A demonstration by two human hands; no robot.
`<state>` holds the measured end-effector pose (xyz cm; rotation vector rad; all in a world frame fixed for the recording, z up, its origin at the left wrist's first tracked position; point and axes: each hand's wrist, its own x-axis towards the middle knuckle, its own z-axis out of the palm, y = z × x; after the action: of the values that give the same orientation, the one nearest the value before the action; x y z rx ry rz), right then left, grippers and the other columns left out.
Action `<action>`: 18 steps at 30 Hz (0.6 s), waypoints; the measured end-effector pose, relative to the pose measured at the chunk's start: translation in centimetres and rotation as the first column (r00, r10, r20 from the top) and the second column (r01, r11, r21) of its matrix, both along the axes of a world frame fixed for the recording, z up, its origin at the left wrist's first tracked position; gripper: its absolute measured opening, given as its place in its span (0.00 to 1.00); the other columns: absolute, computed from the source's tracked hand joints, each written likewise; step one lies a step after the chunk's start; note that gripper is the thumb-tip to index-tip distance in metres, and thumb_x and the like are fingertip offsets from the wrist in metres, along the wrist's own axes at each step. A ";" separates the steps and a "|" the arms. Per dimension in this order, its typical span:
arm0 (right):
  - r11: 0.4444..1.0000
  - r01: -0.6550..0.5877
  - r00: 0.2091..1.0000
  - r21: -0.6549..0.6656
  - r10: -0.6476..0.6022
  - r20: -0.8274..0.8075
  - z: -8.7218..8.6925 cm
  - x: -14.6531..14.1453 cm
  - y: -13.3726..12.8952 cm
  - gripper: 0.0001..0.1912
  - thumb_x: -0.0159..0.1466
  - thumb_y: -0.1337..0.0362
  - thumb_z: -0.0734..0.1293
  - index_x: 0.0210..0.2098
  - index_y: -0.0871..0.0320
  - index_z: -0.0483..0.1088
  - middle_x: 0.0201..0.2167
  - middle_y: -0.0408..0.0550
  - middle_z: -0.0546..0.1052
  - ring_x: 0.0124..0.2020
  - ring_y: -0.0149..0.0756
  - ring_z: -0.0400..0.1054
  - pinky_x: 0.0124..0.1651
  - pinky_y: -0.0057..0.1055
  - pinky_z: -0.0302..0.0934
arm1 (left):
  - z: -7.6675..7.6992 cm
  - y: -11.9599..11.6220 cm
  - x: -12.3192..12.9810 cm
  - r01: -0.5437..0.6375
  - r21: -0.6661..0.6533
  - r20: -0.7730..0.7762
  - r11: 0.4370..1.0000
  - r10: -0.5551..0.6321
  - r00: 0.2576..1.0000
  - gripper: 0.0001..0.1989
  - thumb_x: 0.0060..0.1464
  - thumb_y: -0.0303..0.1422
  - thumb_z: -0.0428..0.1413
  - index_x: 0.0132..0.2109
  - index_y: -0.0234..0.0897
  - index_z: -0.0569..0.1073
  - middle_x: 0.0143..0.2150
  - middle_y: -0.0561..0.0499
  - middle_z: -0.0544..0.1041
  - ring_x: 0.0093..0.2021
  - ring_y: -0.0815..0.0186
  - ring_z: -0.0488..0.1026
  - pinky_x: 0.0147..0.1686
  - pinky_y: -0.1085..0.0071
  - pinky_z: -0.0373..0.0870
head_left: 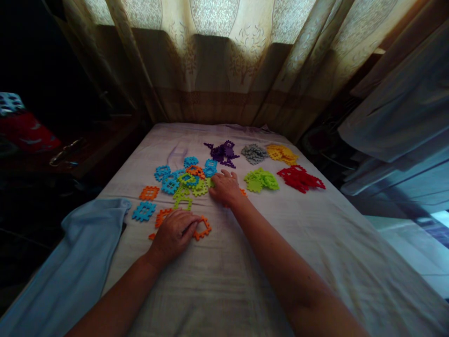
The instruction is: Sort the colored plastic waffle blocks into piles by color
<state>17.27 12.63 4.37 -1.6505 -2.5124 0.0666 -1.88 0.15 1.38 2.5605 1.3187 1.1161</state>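
On a sheet-covered surface lie flat plastic interlocking tiles with notched edges, some solid and some with cut-out middles. My left hand [175, 231] is low over the near tiles, its thumb and fingers closed at the edge of an orange open-framed tile [206, 229]. Another orange tile [162, 217] is partly covered by that hand. Farther off, my right hand [225, 188] bends over the right side of the mixed heap, fingers curled at a green tile [209, 181] that is mostly hidden. Blue tiles [170, 183] and a green frame tile [183, 202] lie to its left.
Sorted piles lie beyond and to the right: purple [224, 150], grey [254, 153], yellow [281, 153], green [261, 180] and red [301, 179]. A light blue cloth [87, 248] hangs over the left edge. Curtains [217, 70] hang behind the far edge.
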 end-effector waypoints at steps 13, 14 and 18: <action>0.998 -0.053 0.999 0.028 0.053 -0.002 0.1 0.3 0.1 0.22 0.62 0.52 0.67 0.50 0.58 0.73 0.51 0.58 0.76 0.57 0.49 0.63 0.62 0.48 0.45 | -0.2 0.0 -0.1 -0.005 -0.024 0.010 1.000 0.006 1.000 0.10 0.63 0.31 0.52 0.44 0.39 0.78 0.39 0.47 0.81 0.41 0.62 0.77 0.45 0.62 0.73; 0.998 -0.058 0.998 0.036 0.059 -0.023 0.0 0.3 0.1 0.21 0.62 0.54 0.66 0.51 0.58 0.72 0.50 0.56 0.77 0.56 0.48 0.63 0.63 0.48 0.44 | -0.2 0.0 -0.1 -0.005 -0.025 0.009 1.000 0.006 1.000 0.10 0.63 0.32 0.51 0.44 0.39 0.78 0.40 0.47 0.81 0.41 0.62 0.77 0.45 0.62 0.73; 0.999 -0.033 0.997 0.043 0.036 -0.063 -0.4 0.7 -0.3 0.19 0.63 0.54 0.65 0.50 0.57 0.73 0.49 0.55 0.78 0.55 0.47 0.63 0.62 0.47 0.44 | -0.2 0.0 -0.1 -0.009 0.001 -0.008 1.000 0.009 1.000 0.09 0.63 0.31 0.51 0.44 0.38 0.77 0.38 0.47 0.81 0.41 0.63 0.76 0.45 0.63 0.73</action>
<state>17.95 12.37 3.94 -1.5644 -2.4785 0.0686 -1.97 0.18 1.16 2.5650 1.3324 1.1098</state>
